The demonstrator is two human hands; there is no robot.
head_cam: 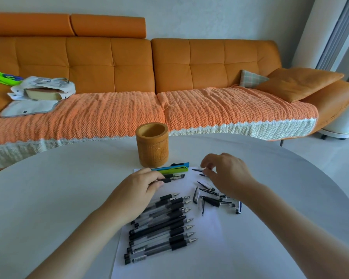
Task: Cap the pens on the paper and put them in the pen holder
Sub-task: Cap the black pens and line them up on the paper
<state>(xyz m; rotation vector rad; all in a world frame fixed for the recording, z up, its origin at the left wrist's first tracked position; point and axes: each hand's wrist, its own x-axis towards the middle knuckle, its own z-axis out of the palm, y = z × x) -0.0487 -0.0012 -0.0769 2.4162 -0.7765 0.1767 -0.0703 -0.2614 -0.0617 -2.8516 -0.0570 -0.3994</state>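
Left hand (143, 185) is pinched on a black pen (172, 179) at the far end of the paper (214, 234). Right hand (228, 174) hovers over the loose caps (208, 195), fingers curled; can't tell if it holds one. Looks like step one: first pen, no cap on. Pen holder (152, 147) sits just beyond the paper, apparently empty. Remaining uncapped pens (161, 228) lie in a row. Next: get a cap, align it to the tip, press on.
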